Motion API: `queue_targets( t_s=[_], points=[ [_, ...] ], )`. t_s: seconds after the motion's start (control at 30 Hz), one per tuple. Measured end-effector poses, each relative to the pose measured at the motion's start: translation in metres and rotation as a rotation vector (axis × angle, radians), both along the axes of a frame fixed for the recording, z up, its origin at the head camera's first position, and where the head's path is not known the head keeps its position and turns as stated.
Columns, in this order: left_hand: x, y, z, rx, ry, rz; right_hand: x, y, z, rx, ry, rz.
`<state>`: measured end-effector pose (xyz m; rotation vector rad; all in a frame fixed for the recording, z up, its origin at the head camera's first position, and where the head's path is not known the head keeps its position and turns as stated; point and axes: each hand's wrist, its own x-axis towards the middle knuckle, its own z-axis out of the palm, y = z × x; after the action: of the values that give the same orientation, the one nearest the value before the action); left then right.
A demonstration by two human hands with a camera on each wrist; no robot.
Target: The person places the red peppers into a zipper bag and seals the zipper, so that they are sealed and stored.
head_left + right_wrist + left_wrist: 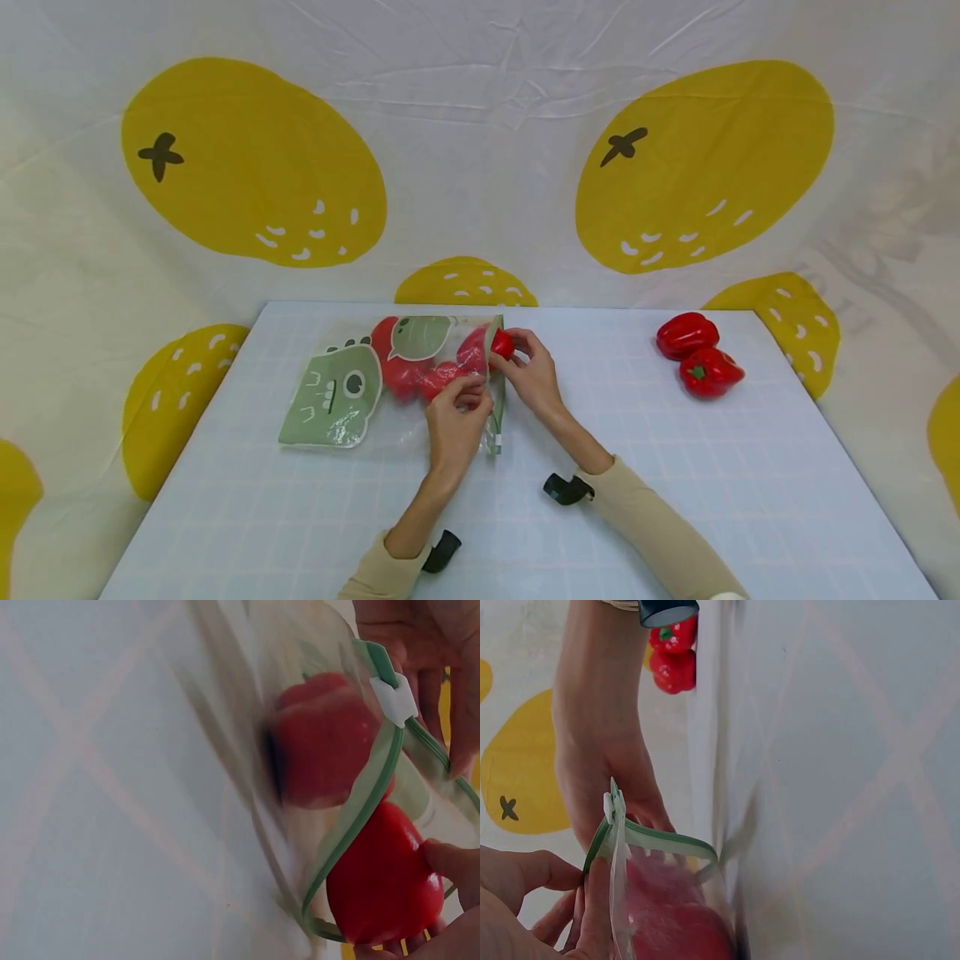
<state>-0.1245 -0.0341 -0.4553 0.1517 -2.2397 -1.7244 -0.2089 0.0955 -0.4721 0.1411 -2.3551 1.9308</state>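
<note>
A clear zip bag (408, 421) with green dinosaur print lies on the table, several red bell peppers (405, 377) showing through it. My left hand (456, 421) pinches the upper edge of its mouth between thumb and fingers. My right hand (534, 377) holds another red bell pepper (386, 877) in the mouth of the bag, thumb on one side and fingers beneath. That pepper is partly inside the green zip rim (352, 817). In the right wrist view a white slider (394, 699) sits on the zip, near the left hand.
Two more red bell peppers, one upper (687, 335) and one lower (709, 373), lie side by side at the table's back right. The table (675, 492) has a pale checked cover. Behind it hangs a white cloth (480, 183) with yellow fruit prints.
</note>
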Motion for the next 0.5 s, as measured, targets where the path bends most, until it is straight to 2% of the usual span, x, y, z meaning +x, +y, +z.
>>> queue_targets(
  t_s=[0.33,0.5],
  points=[
    [0.000,0.000,0.000,-0.005,0.026,0.003,-0.005,-0.010,-0.005,0.025,0.025,0.018],
    [-0.001,0.000,-0.002,0.003,0.071,0.011,-0.009,-0.013,-0.008,0.035,0.036,0.061]
  ],
)
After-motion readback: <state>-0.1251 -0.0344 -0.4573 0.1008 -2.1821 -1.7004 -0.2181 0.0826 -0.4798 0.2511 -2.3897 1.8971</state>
